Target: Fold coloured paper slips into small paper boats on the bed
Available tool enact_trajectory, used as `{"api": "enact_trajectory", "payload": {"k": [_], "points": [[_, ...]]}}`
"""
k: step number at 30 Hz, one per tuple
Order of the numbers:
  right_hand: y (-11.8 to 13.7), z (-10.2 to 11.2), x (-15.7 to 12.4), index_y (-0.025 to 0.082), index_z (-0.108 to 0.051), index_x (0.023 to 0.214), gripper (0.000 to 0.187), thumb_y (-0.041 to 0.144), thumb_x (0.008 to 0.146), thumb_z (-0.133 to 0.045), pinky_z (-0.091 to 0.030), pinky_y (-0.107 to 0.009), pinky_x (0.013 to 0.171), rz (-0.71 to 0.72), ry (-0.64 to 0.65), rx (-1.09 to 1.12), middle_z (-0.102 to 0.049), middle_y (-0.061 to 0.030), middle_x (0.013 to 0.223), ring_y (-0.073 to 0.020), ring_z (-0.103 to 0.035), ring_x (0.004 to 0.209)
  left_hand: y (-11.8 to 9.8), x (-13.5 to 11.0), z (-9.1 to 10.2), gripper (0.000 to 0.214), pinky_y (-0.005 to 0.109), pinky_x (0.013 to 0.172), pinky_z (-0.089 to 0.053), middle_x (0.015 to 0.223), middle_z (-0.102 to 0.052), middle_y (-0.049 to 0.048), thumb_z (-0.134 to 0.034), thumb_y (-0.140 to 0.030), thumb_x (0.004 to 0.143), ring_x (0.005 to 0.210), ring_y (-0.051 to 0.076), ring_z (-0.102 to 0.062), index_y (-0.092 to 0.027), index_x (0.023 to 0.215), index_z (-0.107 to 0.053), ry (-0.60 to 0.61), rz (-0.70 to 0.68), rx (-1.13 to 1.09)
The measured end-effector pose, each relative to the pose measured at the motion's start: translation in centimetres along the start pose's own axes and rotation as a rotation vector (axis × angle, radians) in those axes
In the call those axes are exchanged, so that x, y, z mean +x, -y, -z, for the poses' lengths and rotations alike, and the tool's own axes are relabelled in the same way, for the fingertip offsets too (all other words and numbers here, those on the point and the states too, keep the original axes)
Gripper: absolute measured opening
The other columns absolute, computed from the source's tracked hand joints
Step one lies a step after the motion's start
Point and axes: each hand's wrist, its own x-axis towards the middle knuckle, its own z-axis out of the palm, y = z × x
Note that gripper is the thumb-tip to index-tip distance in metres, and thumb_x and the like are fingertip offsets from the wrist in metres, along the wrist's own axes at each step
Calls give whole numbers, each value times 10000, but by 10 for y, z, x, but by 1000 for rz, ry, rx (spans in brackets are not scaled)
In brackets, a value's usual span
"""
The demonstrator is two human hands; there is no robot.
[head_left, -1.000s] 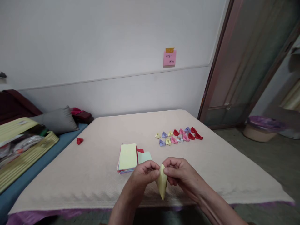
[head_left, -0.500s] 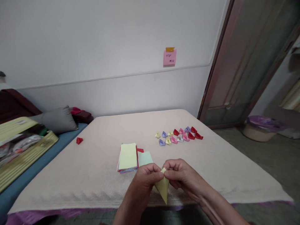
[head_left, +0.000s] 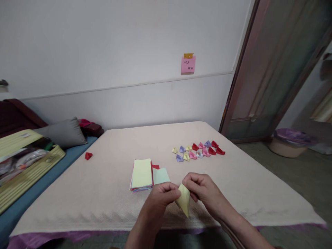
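A folded pale yellow paper (head_left: 184,200) hangs point-down between my hands, just above the front part of the table. My left hand (head_left: 163,197) pinches its left side between thumb and fingers. At its upper right edge, the thumb and fingers of my right hand (head_left: 202,186) are closed on the paper too. Left of my hands lies a stack of coloured paper (head_left: 141,173) with a yellow sheet on top. A light green sheet (head_left: 160,175) sticks out beside the stack, partly behind my left hand, with a bit of red paper (head_left: 155,166) above it.
Several small folded paper boats (head_left: 193,155) in yellow, purple, pink, white and red stand in two rows at the right. A crumpled red paper piece (head_left: 88,156) lies far left on the cloth-covered table (head_left: 109,200). Left is an open yellow case (head_left: 31,162); a bin (head_left: 290,141) stands right.
The yellow paper has opened wider and its lower tip has risen slightly and swung right. My right hand has shifted a little up and right.
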Motion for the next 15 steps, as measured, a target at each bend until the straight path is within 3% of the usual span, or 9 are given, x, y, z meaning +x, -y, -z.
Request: {"api": "enact_trajectory", "payload": {"k": [4, 7, 9, 11, 13, 15], "points": [[5, 3, -3, 151, -547, 572, 280, 311, 800, -567, -295, -199, 455, 98, 0, -127, -421, 62, 453, -81, -376, 446, -5, -1, 3, 133, 211, 473, -226, 475, -407, -66, -679, -250, 631, 467, 72, -311, -134, 628, -617, -120, 21, 223], [8, 6, -7, 154, -562, 590, 273, 308, 816, -560, -326, -206, 476, 190, 8, -201, -458, 46, 498, -96, -420, 487, -6, -2, 4, 140, 209, 438, -236, 468, -417, -65, -662, -277, 660, 426, 75, -326, -152, 652, -600, -89, 30, 259], [11, 10, -9, 158, -610, 661, 204, 295, 809, -583, -370, -217, 522, 283, 49, -244, -528, 18, 592, -113, -476, 558, -9, -3, 4, 127, 222, 487, -333, 638, -547, -1, -658, -266, 673, 518, 104, -450, -153, 649, -604, -68, -94, 324], [14, 17, -12, 177, -657, 808, 95, 260, 791, -615, -422, -235, 608, 376, 87, -281, -609, -36, 834, -140, -538, 693, -13, -6, 2, 90, 248, 600, -402, 893, -584, 65, -637, -227, 705, 728, 159, -544, -158, 651, -617, -117, -304, 499], [16, 24, -13, 214, -652, 963, 172, 216, 799, -600, -452, -257, 695, 436, 80, -313, -555, -76, 1136, -161, -560, 828, -16, -10, 2, 99, 280, 723, -414, 1049, -556, 98, -562, -173, 774, 963, 214, -530, -178, 702, -631, -226, -495, 722], [16, 32, -13, 242, -631, 1040, 235, 189, 825, -553, -465, -279, 754, 469, 45, -347, -459, -83, 1287, -180, -554, 940, -15, -12, 2, 153, 324, 818, -406, 1119, -531, 118, -504, -135, 810, 1016, 222, -522, -190, 733, -625, -263, -674, 879]]}}
